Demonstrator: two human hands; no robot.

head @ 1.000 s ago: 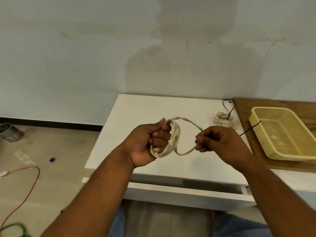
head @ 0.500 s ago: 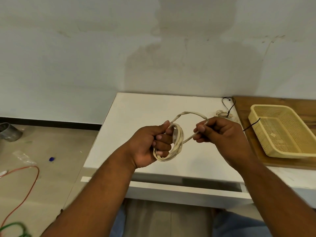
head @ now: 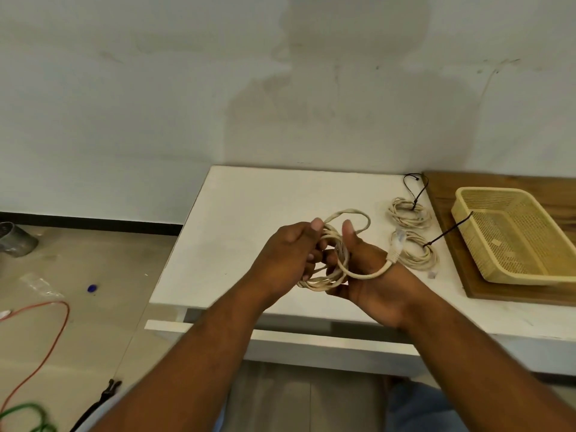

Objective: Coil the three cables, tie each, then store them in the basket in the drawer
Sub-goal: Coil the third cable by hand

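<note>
A cream cable coil (head: 338, 260) hangs between both hands above the white table (head: 249, 219). My left hand (head: 286, 254) grips the coil from the left. From the right, my right hand (head: 364, 269) holds the same coil, thumb up. The cable's free end with its clear plug (head: 396, 244) curls over my right wrist. Two more cream coils lie on the table, one at the back (head: 408, 213) and one nearer (head: 416, 251), each with a black tie sticking out. The yellow basket (head: 498, 194) stands on a wooden board. The drawer (head: 311, 344) under the table is open a little.
The wooden board (head: 448, 207) lies on the table's right part. On the floor at the left are a metal can (head: 15, 240), a blue cap (head: 92, 288), a red wire (head: 46, 338) and a green wire (head: 28, 413). A wall stands right behind the table.
My right hand has come in to the coil and turned palm up. The last loop is laid on the coil and the plug end now lies across my right wrist.
</note>
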